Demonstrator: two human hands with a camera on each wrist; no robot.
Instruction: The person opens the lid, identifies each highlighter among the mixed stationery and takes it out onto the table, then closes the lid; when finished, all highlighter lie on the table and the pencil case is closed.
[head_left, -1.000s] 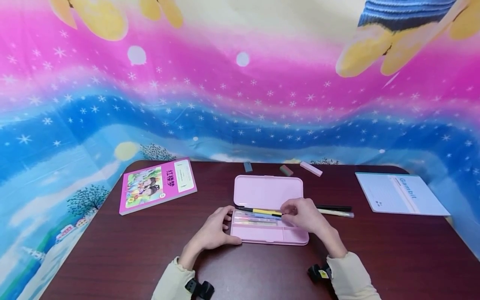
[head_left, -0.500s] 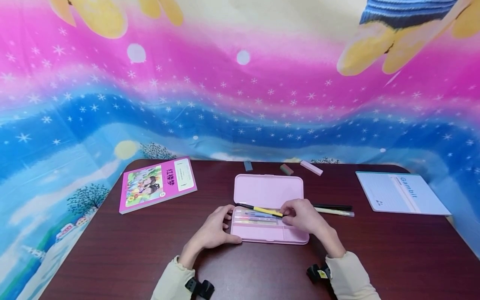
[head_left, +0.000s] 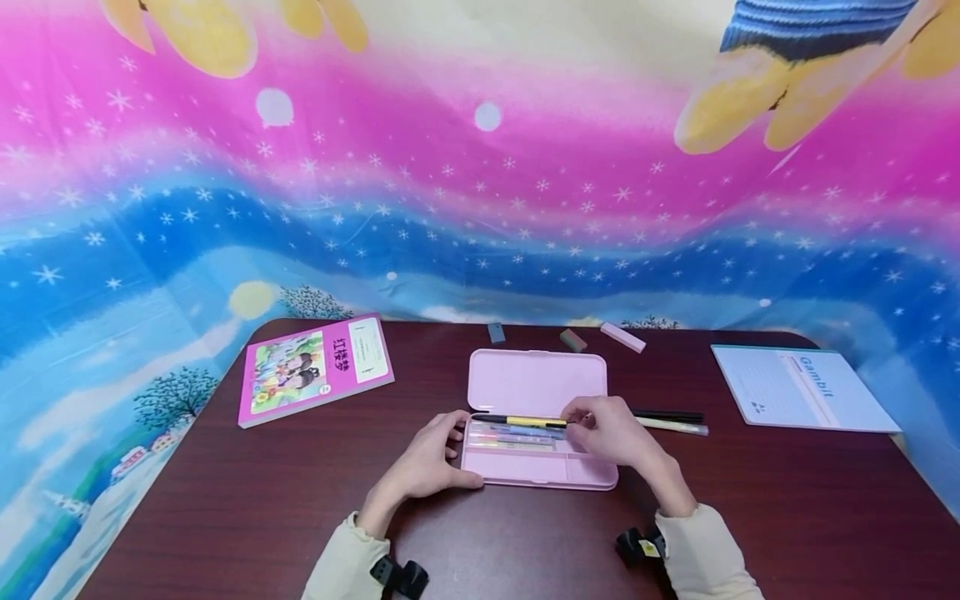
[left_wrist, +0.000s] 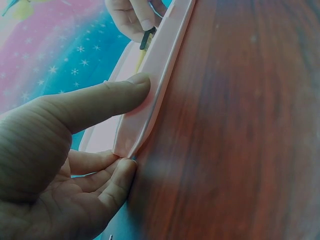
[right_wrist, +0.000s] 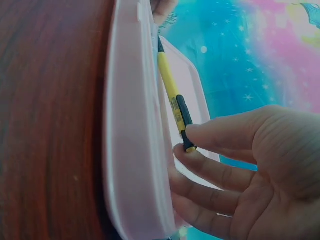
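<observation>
A pink pencil case (head_left: 517, 472) lies on the table with its lid (head_left: 536, 382) laid back. Several pens (head_left: 517, 438) lie in its rear compartment. My left hand (head_left: 426, 457) holds the case's left end, thumb on the front wall and fingers round the corner, as the left wrist view shows. Between the thumb and index finger of my right hand (head_left: 609, 431) is the end of a yellow and black pen (right_wrist: 171, 85). The pen lies lengthwise over the back edge of the compartment, its black tip pointing left. The case's right rear part is hidden behind my right hand.
Beyond the right hand lie black pens (head_left: 671, 415) and a pale pen (head_left: 678, 427). Behind the lid are a grey eraser (head_left: 496, 333), a red-green eraser (head_left: 573, 340) and a pink block (head_left: 622, 337). A pink book (head_left: 315, 371) lies left, a notebook (head_left: 802, 387) right.
Half a second ago the yellow and black pen slanted down to the right; now it lies nearly level along the case. The left hand keeps its place on the case.
</observation>
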